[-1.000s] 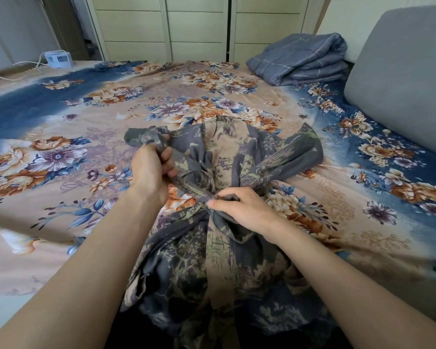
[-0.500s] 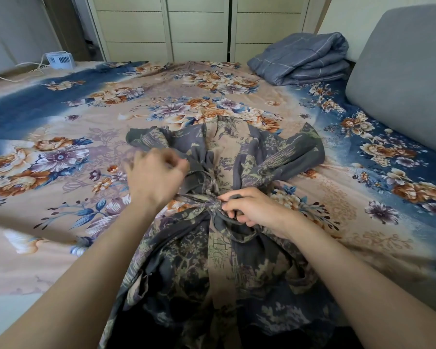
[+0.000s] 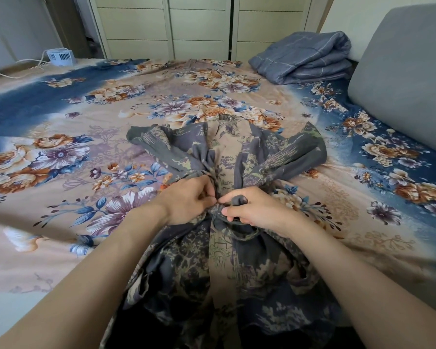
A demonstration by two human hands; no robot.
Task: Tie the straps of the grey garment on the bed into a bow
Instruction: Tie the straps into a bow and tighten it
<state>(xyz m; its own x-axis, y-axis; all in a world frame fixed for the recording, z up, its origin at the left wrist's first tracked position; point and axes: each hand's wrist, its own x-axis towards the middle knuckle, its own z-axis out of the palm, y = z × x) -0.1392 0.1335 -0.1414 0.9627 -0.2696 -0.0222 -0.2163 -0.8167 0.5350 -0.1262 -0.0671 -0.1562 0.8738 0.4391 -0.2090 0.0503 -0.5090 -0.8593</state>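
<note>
A small white fan (image 3: 61, 56) sits on the floor at far left, beyond a bed (image 3: 48, 217) covered in a blue and beige floral sheet. Near the middle of the bed, close to the person, lies the grey garment (image 3: 186, 285), printed with trees and buildings. Its waist is gathered tight and its upper part fans out toward the far side. The person's left hand (image 3: 189, 197) comes in from the lower left, fingers curled and pinching the straps (image 3: 238, 200) at the gathered waist. Touching it, the right hand (image 3: 254, 210) has thumb and curled fingers closed round a folded bit of strap that pokes up like a loop. Between the two hands sits a small tight knot (image 3: 217, 210). Further right, a folded blue quilt (image 3: 305, 57) rests at the far corner, beside a grey cushion (image 3: 408, 71). The bow looks started, not finished: the first tie appears made and one loop seems formed, but a second loop, the pull-through and the tightening likely remain
</note>
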